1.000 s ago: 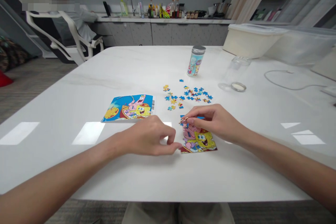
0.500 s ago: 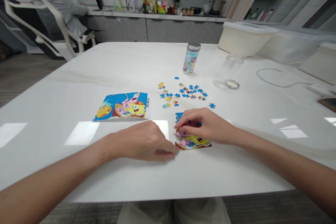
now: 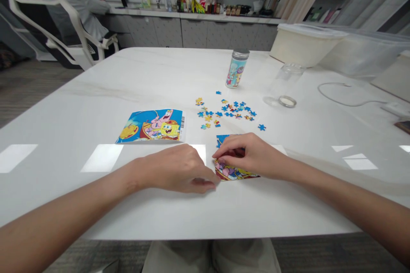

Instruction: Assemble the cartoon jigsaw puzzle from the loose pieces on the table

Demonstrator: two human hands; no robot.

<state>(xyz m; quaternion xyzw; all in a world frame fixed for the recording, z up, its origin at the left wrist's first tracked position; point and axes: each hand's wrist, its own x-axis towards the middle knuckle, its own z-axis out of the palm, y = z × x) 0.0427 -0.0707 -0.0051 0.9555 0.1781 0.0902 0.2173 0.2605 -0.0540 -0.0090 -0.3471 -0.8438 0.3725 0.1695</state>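
A partly joined jigsaw puzzle (image 3: 235, 174) with cartoon figures lies near the table's front edge, its middle covered by my right hand (image 3: 253, 155). The thumb and index finger of that hand are pinched at the puzzle's left side, on a puzzle piece mostly hidden by the fingertips. My left hand (image 3: 182, 168) rests beside the lower left corner. Its index fingertip touches the puzzle's edge, the thumb lies a little apart below, and the other fingers are mostly hidden. Loose puzzle pieces (image 3: 229, 114) are scattered beyond the hands. A picture card (image 3: 153, 126) with a matching scene lies to the left.
A cartoon-printed canister (image 3: 237, 69) with a metal lid stands behind the pieces. To its right are a clear jar (image 3: 286, 79) on its side and a round lid (image 3: 287, 101). Storage boxes (image 3: 306, 42) and a white cable (image 3: 336, 102) are at right. Someone sits in a chair (image 3: 78, 30) at far left.
The view has shifted slightly, so the table's things appear a little to the right and higher. Both hands keep nearly the same place at the puzzle's left edge.
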